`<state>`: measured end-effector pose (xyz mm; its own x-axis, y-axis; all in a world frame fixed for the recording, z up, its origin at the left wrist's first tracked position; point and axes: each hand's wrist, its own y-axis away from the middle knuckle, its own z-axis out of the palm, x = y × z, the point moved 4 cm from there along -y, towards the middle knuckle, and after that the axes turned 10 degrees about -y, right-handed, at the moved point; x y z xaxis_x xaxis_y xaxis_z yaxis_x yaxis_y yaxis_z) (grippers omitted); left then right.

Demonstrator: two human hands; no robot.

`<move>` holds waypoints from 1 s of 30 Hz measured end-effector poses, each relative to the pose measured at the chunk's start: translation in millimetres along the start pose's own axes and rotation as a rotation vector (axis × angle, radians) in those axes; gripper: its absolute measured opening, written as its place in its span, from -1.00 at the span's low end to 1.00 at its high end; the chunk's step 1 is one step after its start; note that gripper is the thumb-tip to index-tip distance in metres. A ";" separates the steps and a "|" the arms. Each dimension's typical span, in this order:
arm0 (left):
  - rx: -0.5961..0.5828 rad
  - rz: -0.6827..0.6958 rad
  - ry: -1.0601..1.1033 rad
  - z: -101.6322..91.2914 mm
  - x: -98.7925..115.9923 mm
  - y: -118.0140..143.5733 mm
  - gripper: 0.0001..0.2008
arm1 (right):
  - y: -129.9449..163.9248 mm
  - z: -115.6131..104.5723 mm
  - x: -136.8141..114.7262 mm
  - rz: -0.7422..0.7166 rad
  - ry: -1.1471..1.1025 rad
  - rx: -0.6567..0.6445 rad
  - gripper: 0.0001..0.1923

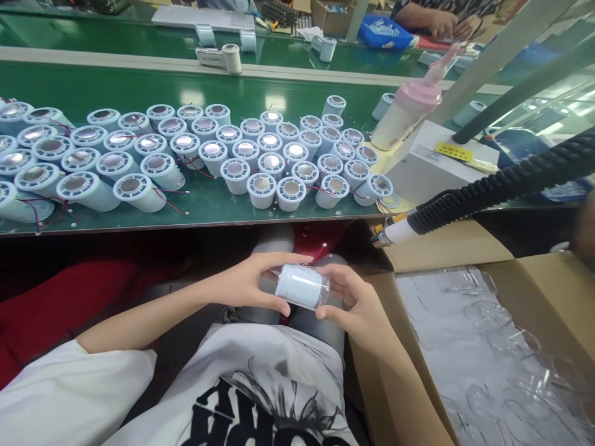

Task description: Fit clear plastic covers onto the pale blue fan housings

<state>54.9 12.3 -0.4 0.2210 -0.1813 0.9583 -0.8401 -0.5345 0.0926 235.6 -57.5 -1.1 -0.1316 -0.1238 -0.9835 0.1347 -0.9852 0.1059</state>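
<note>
Two bare hands hold one blue can (301, 285) between them, low over the lap and just short of the green bench (130, 87). The can lies on its side with a clear plastic cover (324, 292) around it, and the cover reaches a little past the can's right end. The left hand (253, 282) curves round the left end, thumb on the near side and a finger stretched along the far side. The right hand (359, 303) pinches the other end at the cover — thumb near, fingers bent over the far side. A thin wire with a small white plug (324, 246) sticks up just beyond the can.

Ahead of the hands, many other blue cans (291, 193) stand crowded on the bench, some trailing wires. Beyond the right hand and to its right, a pump bottle (402, 121) with a pink top stands beside a white box (418, 164). A black hose (493, 183) slants in there, its white nozzle (400, 231) nearer the hand. Right of that hand, an open cardboard box (453, 248) holds clear plastic pieces (504, 331). Far ahead, another person's hands (444, 26) are near a blue tray (372, 38); I cannot tell what they hold.
</note>
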 end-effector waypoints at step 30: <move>0.049 0.298 -0.203 -5.5 13.3 0.4 -0.27 | -8.2 25.1 26.6 0.646 -0.549 -0.008 -0.41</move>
<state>54.7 14.2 13.9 0.0679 -0.4928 0.8675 -0.8590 -0.4711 -0.2004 206.4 -55.7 -24.4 -0.4846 -0.7039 -0.5194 0.3539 -0.7007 0.6195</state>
